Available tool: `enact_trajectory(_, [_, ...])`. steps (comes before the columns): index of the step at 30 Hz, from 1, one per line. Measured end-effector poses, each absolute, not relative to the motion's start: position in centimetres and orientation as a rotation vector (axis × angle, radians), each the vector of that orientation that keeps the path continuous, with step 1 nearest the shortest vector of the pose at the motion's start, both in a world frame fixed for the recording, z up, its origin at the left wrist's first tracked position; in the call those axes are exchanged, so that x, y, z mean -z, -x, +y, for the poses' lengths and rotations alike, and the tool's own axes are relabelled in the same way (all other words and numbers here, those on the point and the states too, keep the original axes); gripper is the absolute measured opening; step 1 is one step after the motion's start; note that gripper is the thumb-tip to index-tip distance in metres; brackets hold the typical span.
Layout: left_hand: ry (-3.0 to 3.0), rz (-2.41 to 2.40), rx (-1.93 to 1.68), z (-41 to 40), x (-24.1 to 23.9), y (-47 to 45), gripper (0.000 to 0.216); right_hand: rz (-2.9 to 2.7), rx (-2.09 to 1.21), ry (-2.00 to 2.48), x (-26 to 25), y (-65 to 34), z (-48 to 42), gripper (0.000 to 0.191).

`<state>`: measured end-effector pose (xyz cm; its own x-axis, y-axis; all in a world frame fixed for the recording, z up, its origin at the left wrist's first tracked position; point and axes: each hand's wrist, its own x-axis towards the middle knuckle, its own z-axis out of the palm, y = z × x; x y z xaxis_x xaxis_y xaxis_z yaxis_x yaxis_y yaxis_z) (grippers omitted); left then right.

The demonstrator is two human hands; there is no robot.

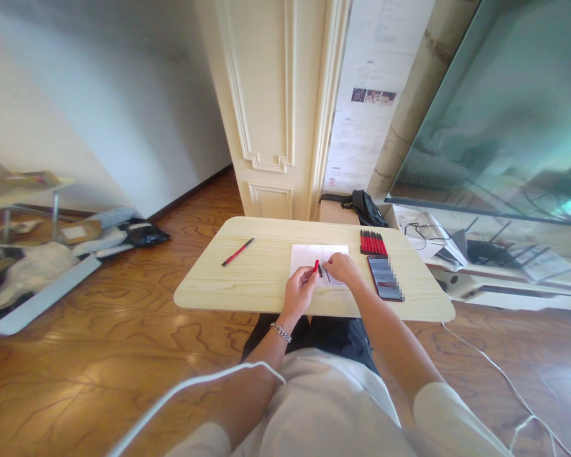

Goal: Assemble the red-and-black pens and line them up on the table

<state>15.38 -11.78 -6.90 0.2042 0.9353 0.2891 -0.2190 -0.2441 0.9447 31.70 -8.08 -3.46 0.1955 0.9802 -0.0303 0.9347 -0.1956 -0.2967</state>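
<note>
Over a white sheet of paper (pixel 301 255), my left hand (pixel 299 291) is closed around a red pen barrel (pixel 316 265) that stands up from its fingertips. Small black pen parts (pixel 320 271) show beside that barrel; whether they touch my fingers is unclear. My right hand (pixel 342 268) is just to the right, its fingertips pinched together above a thin dark rod (pixel 327 277), which looks like a pen refill. What lies between the right fingertips is too small to make out. A whole red-and-black pen (pixel 238 252) rests at the table's left.
A row of several red-and-black pens (pixel 374 243) lies at the right of the pale wooden table (pixel 266 298). Below it is a phone (pixel 385 279). A black bag (pixel 366 206) sits beyond the far edge. A white cable (pixel 190 382) crosses near my left forearm.
</note>
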Motion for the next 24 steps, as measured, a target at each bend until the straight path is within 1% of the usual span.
enact_trajectory(5, [-1.4,0.788,-1.302,-11.7,7.0,-15.3,0.031,-1.805,-0.361,2.381,3.2,-31.3,-7.2,0.033])
enact_trajectory(11, [-1.386,0.796,-1.295,-11.8,6.8,-15.3,0.031,-1.858,-0.321,2.444,3.0,-30.9,-6.9,0.033])
enact_trajectory(16, [-1.378,0.803,-1.3,-11.8,6.7,-15.4,0.031,-1.906,-0.266,2.44,2.9,-30.8,-6.6,0.031])
enact_trajectory(24, [-1.423,0.824,-1.303,-11.8,6.9,-15.3,0.029,-1.878,-0.35,2.369,2.8,-31.6,-6.3,0.025])
